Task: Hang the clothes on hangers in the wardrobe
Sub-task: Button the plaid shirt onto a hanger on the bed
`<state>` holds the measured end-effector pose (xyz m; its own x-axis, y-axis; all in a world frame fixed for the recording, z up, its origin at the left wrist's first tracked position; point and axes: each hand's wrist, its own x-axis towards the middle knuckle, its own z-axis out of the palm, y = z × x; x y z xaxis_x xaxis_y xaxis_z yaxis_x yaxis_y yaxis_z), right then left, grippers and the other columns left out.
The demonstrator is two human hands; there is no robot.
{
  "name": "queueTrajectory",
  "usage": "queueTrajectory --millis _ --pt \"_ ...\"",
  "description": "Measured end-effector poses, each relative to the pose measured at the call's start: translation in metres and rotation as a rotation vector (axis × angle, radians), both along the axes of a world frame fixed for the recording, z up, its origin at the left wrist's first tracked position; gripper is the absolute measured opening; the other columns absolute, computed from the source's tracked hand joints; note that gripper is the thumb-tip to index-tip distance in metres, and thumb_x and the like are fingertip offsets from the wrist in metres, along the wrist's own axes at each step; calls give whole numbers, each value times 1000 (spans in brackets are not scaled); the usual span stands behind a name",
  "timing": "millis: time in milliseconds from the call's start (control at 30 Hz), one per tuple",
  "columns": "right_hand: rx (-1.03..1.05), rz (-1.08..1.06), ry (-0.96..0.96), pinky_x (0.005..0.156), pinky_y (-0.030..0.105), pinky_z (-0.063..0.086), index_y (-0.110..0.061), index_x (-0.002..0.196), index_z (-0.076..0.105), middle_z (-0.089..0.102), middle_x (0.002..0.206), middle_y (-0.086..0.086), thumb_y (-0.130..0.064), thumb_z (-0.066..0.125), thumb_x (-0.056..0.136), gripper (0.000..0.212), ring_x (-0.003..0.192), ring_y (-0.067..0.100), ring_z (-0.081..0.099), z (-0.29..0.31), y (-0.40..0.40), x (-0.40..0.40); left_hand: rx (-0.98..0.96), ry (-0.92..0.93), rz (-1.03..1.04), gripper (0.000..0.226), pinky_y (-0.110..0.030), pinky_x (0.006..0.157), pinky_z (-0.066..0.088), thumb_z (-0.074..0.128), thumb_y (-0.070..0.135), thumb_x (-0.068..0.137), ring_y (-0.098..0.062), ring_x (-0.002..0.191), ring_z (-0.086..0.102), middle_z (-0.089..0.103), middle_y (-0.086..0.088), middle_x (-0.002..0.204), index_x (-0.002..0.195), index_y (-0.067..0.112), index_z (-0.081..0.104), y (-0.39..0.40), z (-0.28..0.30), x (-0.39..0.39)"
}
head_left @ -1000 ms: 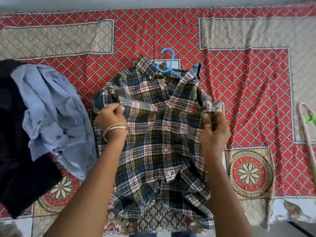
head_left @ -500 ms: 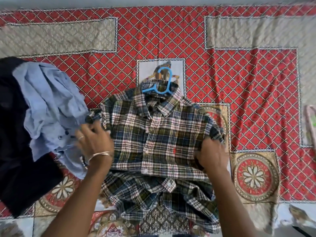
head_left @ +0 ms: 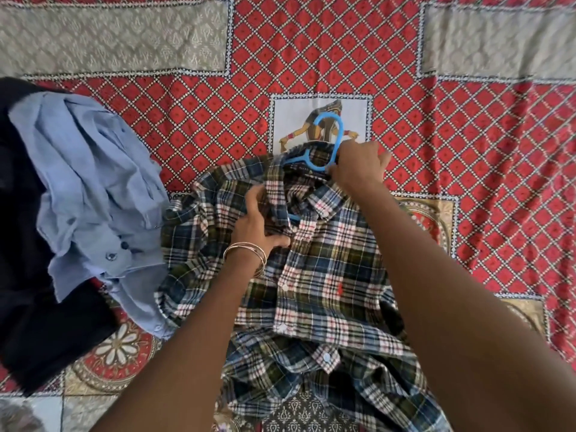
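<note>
Head view:
Plaid shirt (head_left: 324, 275): spread front-up on the red patterned bedspread (head_left: 467, 151), its hem reaching the near edge.
Blue hanger (head_left: 327, 141): inside the collar, hook poking out past it.
Right hand (head_left: 358, 165): fingers curled round the hanger's neck.
Left hand (head_left: 258, 222): pinching the collar placket.
Left side: light blue shirt (head_left: 90, 194) on a dark garment (head_left: 28, 307), touching the plaid sleeve.
Open room: bedspread beyond and right of the shirt.

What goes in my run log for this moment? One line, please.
step: fitting hanger | right hand: grips blue hanger | left hand: pinches plaid shirt collar | beside: light blue shirt | surface: bedspread
</note>
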<state>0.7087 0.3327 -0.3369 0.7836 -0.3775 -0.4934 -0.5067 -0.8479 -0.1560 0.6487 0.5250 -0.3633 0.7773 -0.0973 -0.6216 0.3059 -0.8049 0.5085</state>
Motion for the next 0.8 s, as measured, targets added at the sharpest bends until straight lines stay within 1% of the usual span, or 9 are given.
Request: queueTrajectory --millis 100,200,300,433,500,533,600,700,800 --pt "72 -137 7 107 57 16 -11 95 62 61 98 6 -16 70 84 15 116 30 48 -6 0 8 -22 54 -45 131 -33 64 46 88 20 62 -18 63 55 55 -1 72 148 39 -9 10 2 -1" --pt "201 -214 -56 107 61 7 -21 94 69 65 110 6 -20 76 79 17 129 27 39 -1 -15 23 41 75 -219 140 -32 61 46 88 20 64 -17 60 51 50 -1 67 138 43 -29 14 1 -2" --pt "128 -88 -94 107 68 -2 -22 98 65 62 114 8 -21 69 84 14 137 30 25 11 -27 43 95 54 -294 138 -33 57 43 85 20 69 -17 56 46 46 -1 64 128 44 -38 14 -6 4" --pt "88 136 -50 106 64 14 -17 113 54 60 117 7 -24 60 91 25 131 31 28 5 -28 44 65 -57 -225 141 -31 59 41 86 21 67 -17 62 48 48 0 72 131 43 -38 15 -12 -2" --pt "129 122 -203 103 56 25 -19 122 52 58 121 5 -16 61 91 33 127 31 31 1 -25 33 14 -159 -177 126 -32 68 43 81 26 71 -18 74 47 45 4 87 142 44 -21 17 -19 -13" --pt "139 86 -304 101 52 28 -19 126 51 55 123 5 -12 62 90 38 125 31 33 -2 -21 25 -46 -202 -139 104 -35 76 46 75 32 77 -17 82 46 42 8 93 149 41 0 19 -21 -17" --pt "127 -43 -479 96 41 31 -16 125 51 50 125 7 -12 64 89 39 121 30 38 -4 -19 10 -93 -341 -143 64 -41 81 50 68 37 82 -18 88 45 45 5 101 140 33 41 19 -23 -19" --pt "179 -248 -513 93 40 36 -12 119 53 51 121 10 -28 68 88 37 114 29 42 -14 -17 -7 87 -570 -438 54 -37 63 52 81 15 70 -32 79 54 52 -14 98 121 27 65 20 -25 2" --pt "212 -244 -449 94 41 32 -15 119 54 46 124 10 -40 71 83 47 119 28 36 -18 -8 -26 144 -558 -542 28 -42 66 50 77 20 75 -38 85 59 59 -14 97 103 19 71 12 -11 36"
